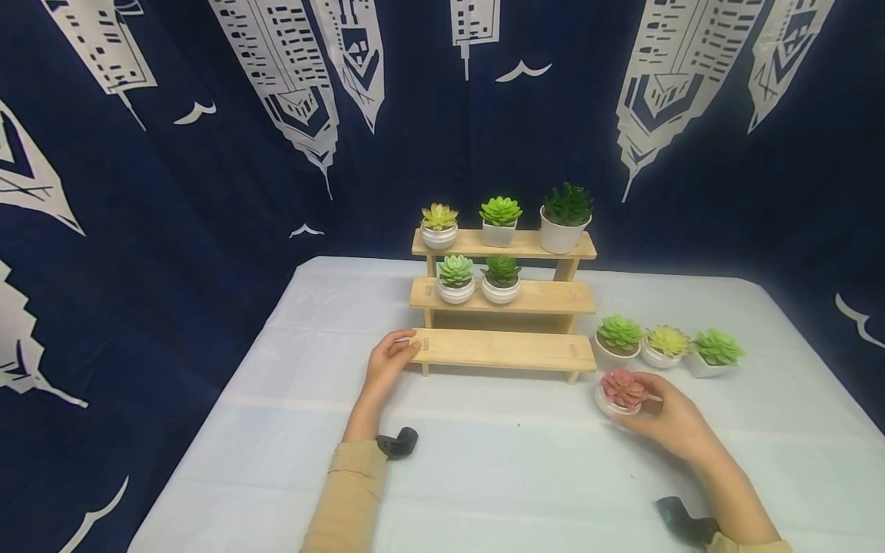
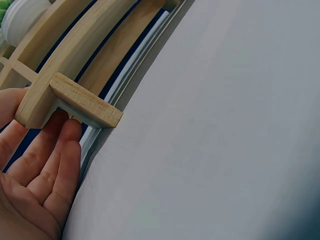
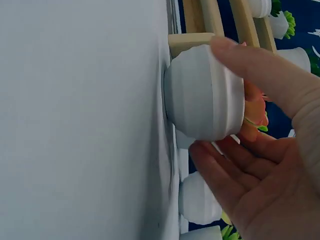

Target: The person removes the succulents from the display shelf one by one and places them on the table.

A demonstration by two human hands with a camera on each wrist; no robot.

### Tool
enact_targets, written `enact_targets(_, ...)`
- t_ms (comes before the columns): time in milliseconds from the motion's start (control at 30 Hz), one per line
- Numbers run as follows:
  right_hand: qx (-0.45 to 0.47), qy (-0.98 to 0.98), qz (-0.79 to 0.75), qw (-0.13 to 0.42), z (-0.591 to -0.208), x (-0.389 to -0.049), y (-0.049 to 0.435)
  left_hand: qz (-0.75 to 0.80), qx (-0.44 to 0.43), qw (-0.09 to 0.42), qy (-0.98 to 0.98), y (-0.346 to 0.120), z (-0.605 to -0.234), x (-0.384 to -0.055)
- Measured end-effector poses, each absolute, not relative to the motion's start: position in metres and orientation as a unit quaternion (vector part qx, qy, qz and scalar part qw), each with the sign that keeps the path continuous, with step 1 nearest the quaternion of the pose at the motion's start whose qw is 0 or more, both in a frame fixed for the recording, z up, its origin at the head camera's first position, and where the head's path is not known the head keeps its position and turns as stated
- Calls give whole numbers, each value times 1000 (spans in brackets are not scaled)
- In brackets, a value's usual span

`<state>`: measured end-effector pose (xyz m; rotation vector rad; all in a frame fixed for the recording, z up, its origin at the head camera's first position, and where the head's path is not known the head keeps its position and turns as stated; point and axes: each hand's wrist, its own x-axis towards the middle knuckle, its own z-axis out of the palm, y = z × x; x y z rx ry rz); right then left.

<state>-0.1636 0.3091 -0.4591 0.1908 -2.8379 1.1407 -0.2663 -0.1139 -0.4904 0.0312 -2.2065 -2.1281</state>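
My left hand (image 1: 390, 361) grips the left end of the lowest step of a three-tier wooden stand (image 1: 505, 349). In the left wrist view the thumb lies on the board (image 2: 75, 47) and the fingers (image 2: 62, 165) reach beneath it, beside a short leg. A potted pink succulent (image 1: 624, 389) is in my right hand (image 1: 667, 418), off the front right corner of the stand. Seen from the right wrist, thumb and fingers span the round white pot (image 3: 205, 95), its base low at the white tablecloth.
On the top tier stand a yellowish succulent (image 1: 439, 226), a green one (image 1: 500, 221) and a dark green one (image 1: 565, 219). Two green succulents (image 1: 455, 279) share the middle tier. Right of the stand are three more potted succulents (image 1: 666, 346) in a row. A navy patterned curtain (image 1: 442, 146) hangs behind.
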Motion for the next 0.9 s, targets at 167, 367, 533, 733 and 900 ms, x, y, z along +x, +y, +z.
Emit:
enact_targets(167,58,-930,361,41,-444,-162,308,-692,6,38,-721,-114,-491,-266)
enact_targets(367,59,-929,357,73,-424,-162,301,-693,0,39,-720,-115,-492,-266)
enact_targets(533,56,-923,371,84,-408,-166,289,-695,1,37,-718,-114,-491,-266)
enact_targets(733,68,-908,403,95,-394,-177,273,-694,1,37,-719,-114,-490,-266)
enact_targets(900,69,-898,422,102,-389,-193,259,-695,2,40,-718,-114,-490,-266)
